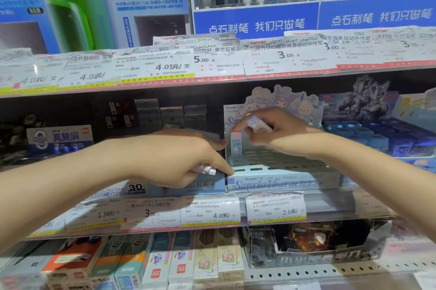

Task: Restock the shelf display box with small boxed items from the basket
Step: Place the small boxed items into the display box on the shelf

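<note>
- A stationery shelf is seen from a head-worn camera, with two bare forearms reaching in from the near edge toward the middle shelf.
- A pale blue display box (pixel 271 182) with a slotted tray and a cartoon-character back card is set on the middle shelf, right of centre. Nearly all its slots are seen to be vacant.
- One small pink-and-blue boxed item (pixel 236 147) is stood upright in the far-left corner of the tray, against the left wall.
- The right hand (pixel 280 132) is held over the far-left part of the tray. Its fingers are curled round a pale boxed item (pixel 256 123), and its forefinger appears to rest on the top of the upright item.
- The left hand (pixel 188 160) is held just left of the display box, its forefinger stretched out so that the tip touches the front-left corner. More small pale boxes (pixel 208 169) are clamped under its other, curled fingers.
- The basket is not in view.
- Risk, as a judgement: the lone upright item could be tipped over if knocked by the right hand, since nothing stands beside it.
- The spare boxes in the left hand could be dropped, as only some fingers are closed on them.
- The light display box could be pushed backward or skewed if a box is pressed in hard; the left forefinger seems placed to steady it.
- A box could be lodged crooked between slots, because the view is blurred by motion.
</note>
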Demonstrator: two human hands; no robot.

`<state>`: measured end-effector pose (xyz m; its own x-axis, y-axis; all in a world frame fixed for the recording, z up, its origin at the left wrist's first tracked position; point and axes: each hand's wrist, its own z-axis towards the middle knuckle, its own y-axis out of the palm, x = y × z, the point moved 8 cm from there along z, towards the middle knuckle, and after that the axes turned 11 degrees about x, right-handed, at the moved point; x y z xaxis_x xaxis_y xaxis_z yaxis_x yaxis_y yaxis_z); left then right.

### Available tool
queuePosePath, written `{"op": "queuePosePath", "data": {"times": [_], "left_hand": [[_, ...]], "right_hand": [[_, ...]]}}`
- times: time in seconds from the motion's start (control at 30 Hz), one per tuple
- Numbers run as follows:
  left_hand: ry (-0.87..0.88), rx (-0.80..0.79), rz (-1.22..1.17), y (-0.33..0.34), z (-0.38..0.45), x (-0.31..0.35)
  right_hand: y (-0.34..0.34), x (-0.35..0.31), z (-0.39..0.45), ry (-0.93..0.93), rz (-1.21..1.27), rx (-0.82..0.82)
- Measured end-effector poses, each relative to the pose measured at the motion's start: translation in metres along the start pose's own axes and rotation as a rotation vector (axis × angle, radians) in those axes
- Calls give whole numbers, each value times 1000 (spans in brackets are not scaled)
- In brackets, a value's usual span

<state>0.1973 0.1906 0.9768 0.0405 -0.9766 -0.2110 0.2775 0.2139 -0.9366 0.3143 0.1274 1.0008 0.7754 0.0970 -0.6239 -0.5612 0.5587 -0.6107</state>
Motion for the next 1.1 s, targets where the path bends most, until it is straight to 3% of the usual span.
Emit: {"op": "queuePosePath", "data": {"times": [0.03,0.07,0.1,0.13,0.23,0.33,0.47,0.53,0.67,0.77,0.87,1.0,1.1], "left_hand": [[23,-65,-122,-2,1,12],[-63,-91,-144,-13,1,8],[-61,-91,-256,-59,-18,46],[-108,-80,-280,-34,-3,31],[-252,118,-341,-38,2,16],[-286,310,-439,-47,5,9],[-428,428,-758,-47,8,12],[-526,419,-894,-42,9,13],[-736,350,-948,-23,10,7],[-736,326,-940,-21,11,5],[-716,296,-950,-23,13,4],[-664,281,-971,-30,15,3],[-635,311,-941,-33,17,-1]], "right_hand": [[1,3,-3,71,131,-26],[4,7,-7,158,297,-65],[10,12,-12,258,481,-125],[17,16,-17,363,659,-200],[27,7,-32,458,935,-396],[28,-4,-41,452,1002,-428],[35,-5,-43,422,930,-421],[42,-2,-44,395,844,-425],[47,-4,-46,234,600,-406],[38,-9,-45,99,281,-300],[33,-15,-44,32,234,-249],[25,-12,-38,94,263,-182],[14,-18,-34,-8,-6,-100]]}}
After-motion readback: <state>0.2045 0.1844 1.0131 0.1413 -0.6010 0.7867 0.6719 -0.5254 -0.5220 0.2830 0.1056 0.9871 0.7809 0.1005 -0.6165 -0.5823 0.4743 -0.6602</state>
